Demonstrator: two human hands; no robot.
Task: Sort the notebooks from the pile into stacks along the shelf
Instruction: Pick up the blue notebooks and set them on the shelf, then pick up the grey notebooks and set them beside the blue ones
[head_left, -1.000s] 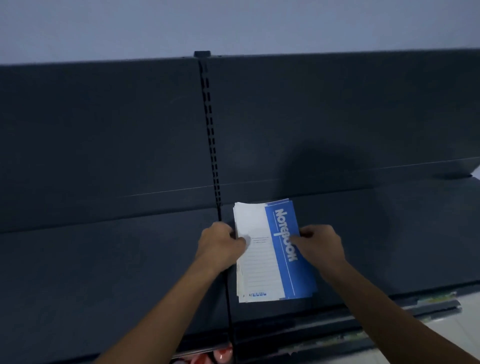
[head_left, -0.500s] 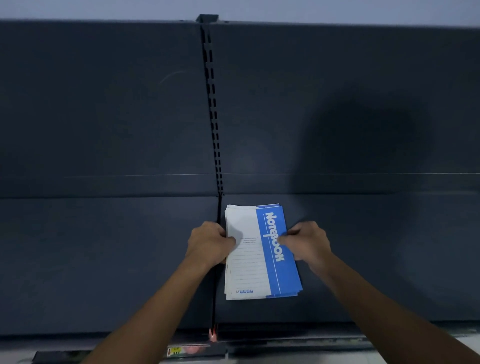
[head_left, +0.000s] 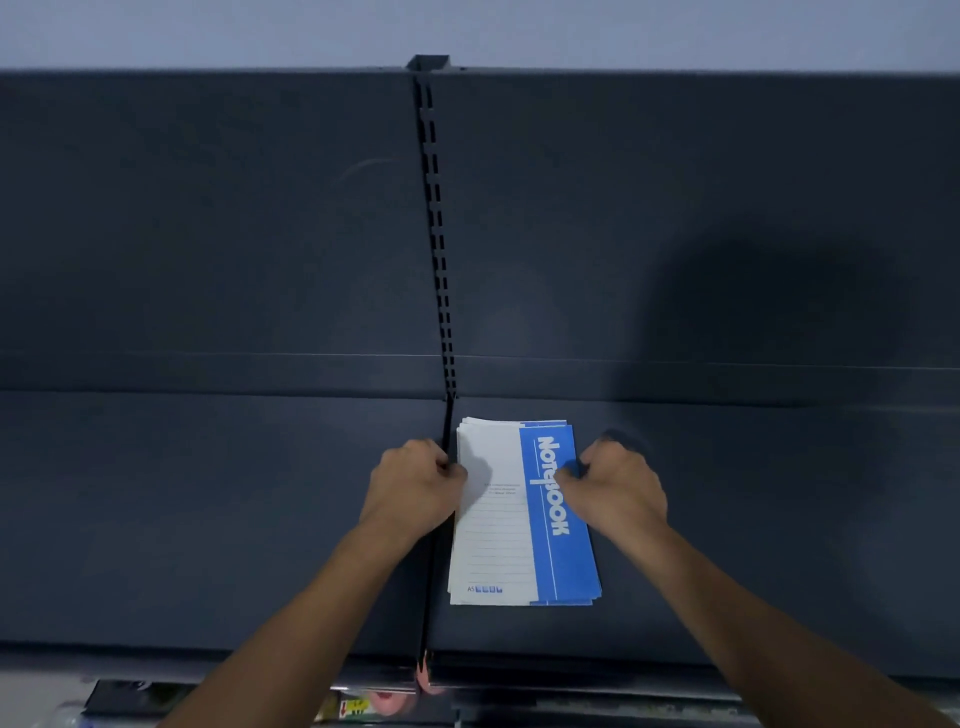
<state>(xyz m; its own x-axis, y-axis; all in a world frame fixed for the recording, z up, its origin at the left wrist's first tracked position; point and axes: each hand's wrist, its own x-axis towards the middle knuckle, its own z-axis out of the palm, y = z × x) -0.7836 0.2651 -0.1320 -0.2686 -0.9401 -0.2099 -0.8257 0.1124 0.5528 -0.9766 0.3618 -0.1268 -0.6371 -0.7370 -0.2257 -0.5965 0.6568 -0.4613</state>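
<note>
Left hand (head_left: 415, 483), fingers curled, pinches the left edge of the notebook stack (head_left: 511, 525); right hand (head_left: 618, 488) likewise grips its right edge, thumb on the blue cover. Stack lies flat on the dark shelf (head_left: 208, 519), just right of the slotted upright (head_left: 435, 234). Judged light, floppy, slick-covered: hold by both long edges. Pale wall (head_left: 208, 31) above.

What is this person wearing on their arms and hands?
Nothing that shows. The left hand and right hand are bare, with no gloves. Both forearms are bare down to the picture's lower edge: no sleeves, watch or bracelet in view.
</note>
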